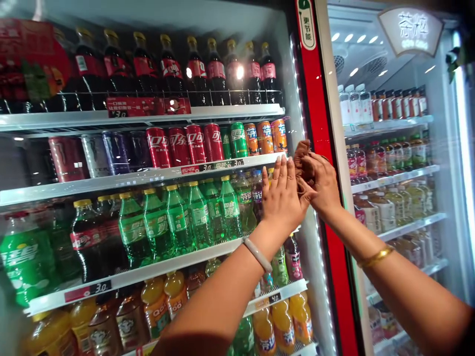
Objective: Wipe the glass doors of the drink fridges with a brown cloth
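Left hand (pixel 284 195) lies spread flat on a glass door (pixel 237 20) as the right hand (pixel 323 180) clutches a brown cloth (pixel 302 160) beside the red frame (pixel 315 94).
Bare skin could smudge the glass door; a loosened grip could drop the brown cloth. Bottles (pixel 176 217) stand behind.

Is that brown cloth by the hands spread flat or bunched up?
Bunched up: the brown cloth shows crumpled folds, gathered in the right hand.
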A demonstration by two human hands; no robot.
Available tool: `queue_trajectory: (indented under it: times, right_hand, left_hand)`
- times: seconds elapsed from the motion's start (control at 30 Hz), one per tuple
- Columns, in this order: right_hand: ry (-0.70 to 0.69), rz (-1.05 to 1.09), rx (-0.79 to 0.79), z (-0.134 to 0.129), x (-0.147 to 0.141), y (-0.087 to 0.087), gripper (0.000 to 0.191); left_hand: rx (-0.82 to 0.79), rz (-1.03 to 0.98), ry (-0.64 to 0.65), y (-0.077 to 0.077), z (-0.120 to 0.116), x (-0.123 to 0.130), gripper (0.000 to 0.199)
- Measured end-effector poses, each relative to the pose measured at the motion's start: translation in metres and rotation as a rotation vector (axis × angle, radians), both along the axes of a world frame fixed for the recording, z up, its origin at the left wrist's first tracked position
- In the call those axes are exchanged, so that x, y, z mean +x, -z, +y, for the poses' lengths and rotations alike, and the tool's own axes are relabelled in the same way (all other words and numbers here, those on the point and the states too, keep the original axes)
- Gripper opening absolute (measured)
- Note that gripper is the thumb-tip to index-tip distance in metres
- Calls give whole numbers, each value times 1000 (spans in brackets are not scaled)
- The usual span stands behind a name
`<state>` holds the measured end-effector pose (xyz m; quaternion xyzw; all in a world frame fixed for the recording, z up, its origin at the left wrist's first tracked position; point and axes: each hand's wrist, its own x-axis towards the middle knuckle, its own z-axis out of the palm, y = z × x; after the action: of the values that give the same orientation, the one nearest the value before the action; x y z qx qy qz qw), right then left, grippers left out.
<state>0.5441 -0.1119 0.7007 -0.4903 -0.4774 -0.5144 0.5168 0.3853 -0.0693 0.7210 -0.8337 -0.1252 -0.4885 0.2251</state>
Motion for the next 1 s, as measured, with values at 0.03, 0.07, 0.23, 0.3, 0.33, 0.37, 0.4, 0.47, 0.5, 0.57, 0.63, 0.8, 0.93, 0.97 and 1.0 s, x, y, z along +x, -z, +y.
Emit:
queue_trajectory:
  times: [0.03,0.07,0.23,0.3,0.33,0.37,0.4,0.47,0.5,0.57,0.63,0.8,0.93,0.97,1.0]
  right_hand:
    - [20,29,24,2,-4,5,53]
    - [31,31,33,4,-10,11,52]
    - [1,-226,-79,12,-25,-8,50]
    - [32,-263,-118,10,-16,-31,46]
    - [53,-246,-107,8,-10,-38,44]
    - [73,-205,-73,6,-5,-40,43]
    - [93,-150,-24,6,-2,-37,45]
    - [130,-54,70,9,-5,-23,50]
    - [148,-38,93,12,-10,-16,51]
    - [165,-97,79,19,-22,-13,47]
    - [147,-218,30,24,-28,-32,41]
    - [115,-282,-1,21,-7,-92,38]
    - [129,-108,89,21,-11,-63,45]
    - [125,-110,82,22,-18,-55,44]
    - [116,-139,55,24,-26,-51,41]
  left_hand:
    - [4,1,-9,-6,0,-2,78]
    - [13,9,-15,-10,2,-4,74]
    - [45,-23,-48,-30,12,-9,64]
    - [41,-75,-59,-42,14,-11,66]
    - [44,-85,-59,-47,15,-13,66]
    - [47,-86,-57,-50,16,-14,66]
    - [45,-84,-56,-52,17,-16,65]
    - [37,-70,-57,-51,19,-19,64]
    - [36,-60,-58,-48,21,-21,64]
    - [38,-43,-58,-44,23,-23,65]
    - [28,-46,-68,-45,24,-23,68]
    - [22,-102,-103,-65,26,-29,68]
    - [50,-117,-112,-68,36,-35,67]
    - [60,-113,-110,-67,39,-36,68]
    - [68,-109,-108,-65,41,-36,68]
